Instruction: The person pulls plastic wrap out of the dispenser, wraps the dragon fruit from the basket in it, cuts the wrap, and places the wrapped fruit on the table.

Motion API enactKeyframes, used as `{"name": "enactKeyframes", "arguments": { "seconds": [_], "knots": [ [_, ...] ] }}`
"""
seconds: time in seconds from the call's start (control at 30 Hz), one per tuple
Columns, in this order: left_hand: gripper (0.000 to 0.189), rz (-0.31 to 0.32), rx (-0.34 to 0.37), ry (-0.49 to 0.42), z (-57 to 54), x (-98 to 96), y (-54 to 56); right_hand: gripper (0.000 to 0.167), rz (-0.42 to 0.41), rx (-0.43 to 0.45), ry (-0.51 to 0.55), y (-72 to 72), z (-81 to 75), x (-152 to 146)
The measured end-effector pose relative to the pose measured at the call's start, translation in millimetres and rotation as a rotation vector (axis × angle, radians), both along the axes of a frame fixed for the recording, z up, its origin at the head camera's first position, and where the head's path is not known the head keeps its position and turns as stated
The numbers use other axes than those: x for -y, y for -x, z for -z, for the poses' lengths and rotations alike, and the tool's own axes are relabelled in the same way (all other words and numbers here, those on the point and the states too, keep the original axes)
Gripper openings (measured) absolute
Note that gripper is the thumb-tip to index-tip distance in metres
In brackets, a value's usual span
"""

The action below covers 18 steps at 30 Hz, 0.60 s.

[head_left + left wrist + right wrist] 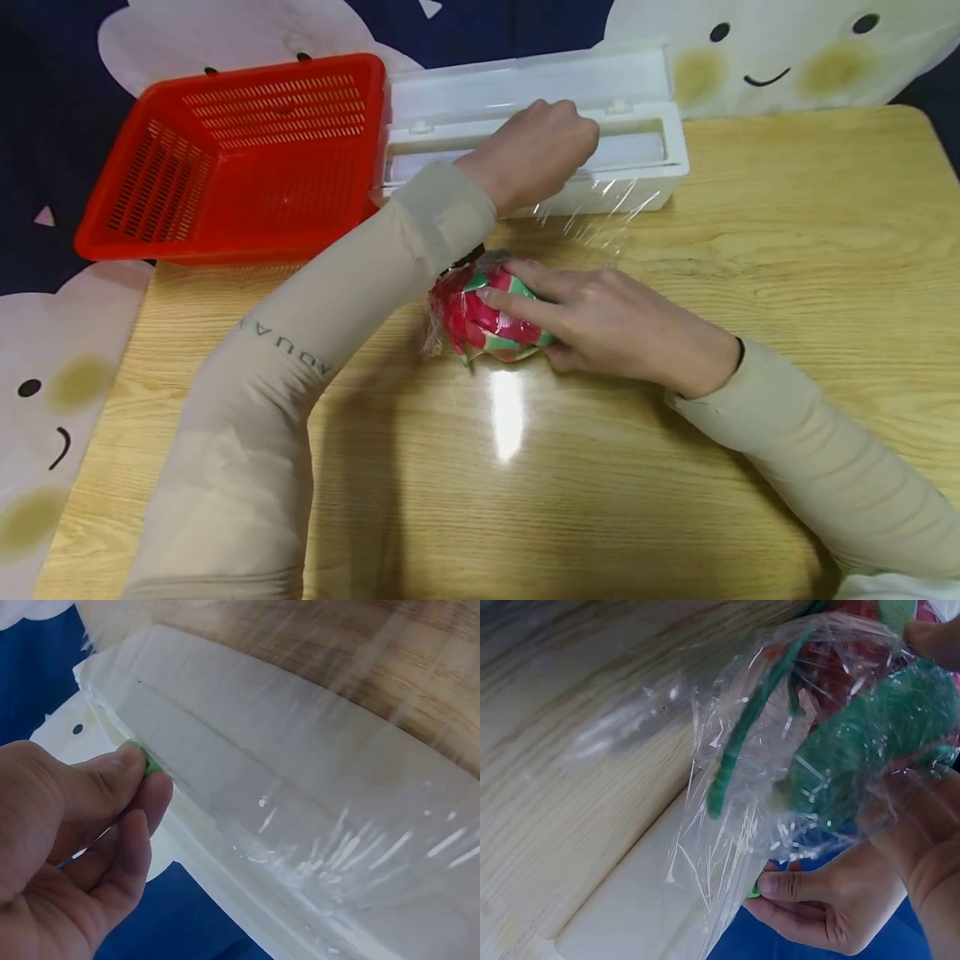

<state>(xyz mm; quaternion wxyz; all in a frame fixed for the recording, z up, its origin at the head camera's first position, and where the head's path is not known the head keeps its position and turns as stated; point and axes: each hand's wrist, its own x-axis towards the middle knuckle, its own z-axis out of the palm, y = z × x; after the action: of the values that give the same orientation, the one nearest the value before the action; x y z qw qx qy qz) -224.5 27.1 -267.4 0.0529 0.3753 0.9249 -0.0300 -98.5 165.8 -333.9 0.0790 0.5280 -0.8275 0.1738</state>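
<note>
In the head view my right hand (622, 325) grips a pink and green dragon fruit (491, 321) wrapped in clear cling film, low over the wooden table. The film (600, 208) stretches from the fruit to a long white cling film dispenser (645, 193) with its lid raised. My left hand (540, 150) is over the dispenser. Thumb and finger pinch a small green slider (152, 763) at the dispenser's edge, seen in the left wrist view. Green leaf tips (735, 750) show through the crumpled film in the right wrist view.
A red slotted plastic basket (281, 179) stands left of the dispenser, partly behind my left forearm. The wooden table (600, 500) spreads in front, with a bright reflection near the fruit. Dark cloth with white smiling clouds (780, 50) lies beyond the table's far edge.
</note>
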Motion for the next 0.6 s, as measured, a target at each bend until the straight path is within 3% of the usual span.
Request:
{"name": "enactKeyframes", "arguments": {
  "seconds": [0.4,0.6],
  "knots": [
    [0.039,0.001,0.080,0.012,-3.5,-14.8,8.5,0.079,-0.012,-0.028,0.020,-1.6,0.7,2],
    [0.037,-0.033,0.128,-0.013,-2.7,-18.7,15.3,0.080,-0.006,-0.035,0.009,-2.2,0.6,1]
  ]
}}
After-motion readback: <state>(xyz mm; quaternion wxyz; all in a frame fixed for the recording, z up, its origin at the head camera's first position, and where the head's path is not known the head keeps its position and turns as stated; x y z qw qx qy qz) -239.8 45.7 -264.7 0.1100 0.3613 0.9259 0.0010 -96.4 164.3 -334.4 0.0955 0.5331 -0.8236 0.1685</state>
